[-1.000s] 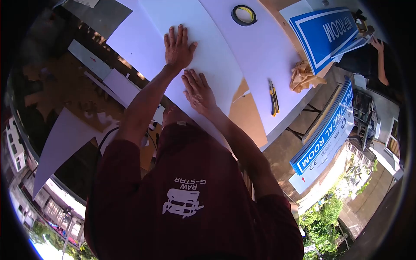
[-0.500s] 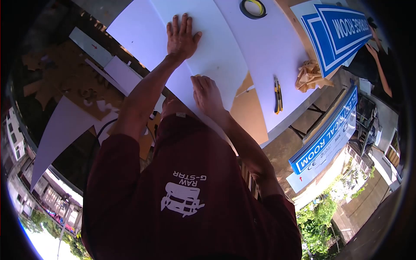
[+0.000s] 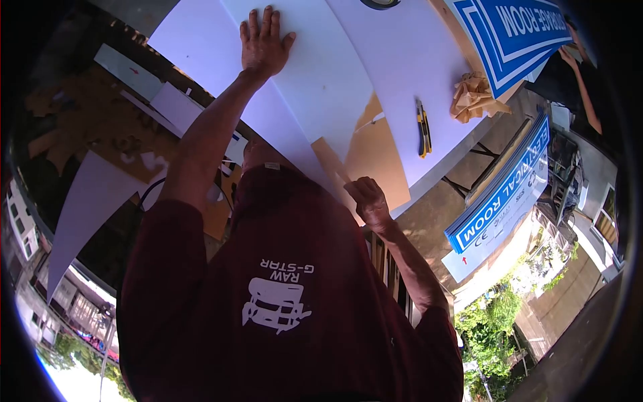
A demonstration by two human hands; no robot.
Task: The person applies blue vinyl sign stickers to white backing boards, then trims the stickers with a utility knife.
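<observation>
My left hand [image 3: 266, 43] lies flat with its fingers spread on a pale, slightly see-through sheet [image 3: 321, 60] over the white board [image 3: 191, 37]. My right hand [image 3: 368, 201] is closed in a pinch at the near edge of the board. From its fingers a strip of brown paper [image 3: 328, 157] runs back to the near end of the pale sheet. Another brown area [image 3: 382, 164] with a ragged upper edge shows beside it. What exactly lies inside the right fingertips is partly hidden.
A yellow-and-black utility knife [image 3: 423, 127] and crumpled brown paper [image 3: 477, 97] lie to the right. A tape roll [image 3: 382, 3] is cut off at the top. Blue signs [image 3: 522, 40] are at upper right, near another person's arm [image 3: 588, 100]. More signs [image 3: 502, 194] lean below.
My right hand has moved down and right, towards my body, drawing the brown paper strip with it. My left hand stays flat on the sheet. The whole view has shifted slightly.
</observation>
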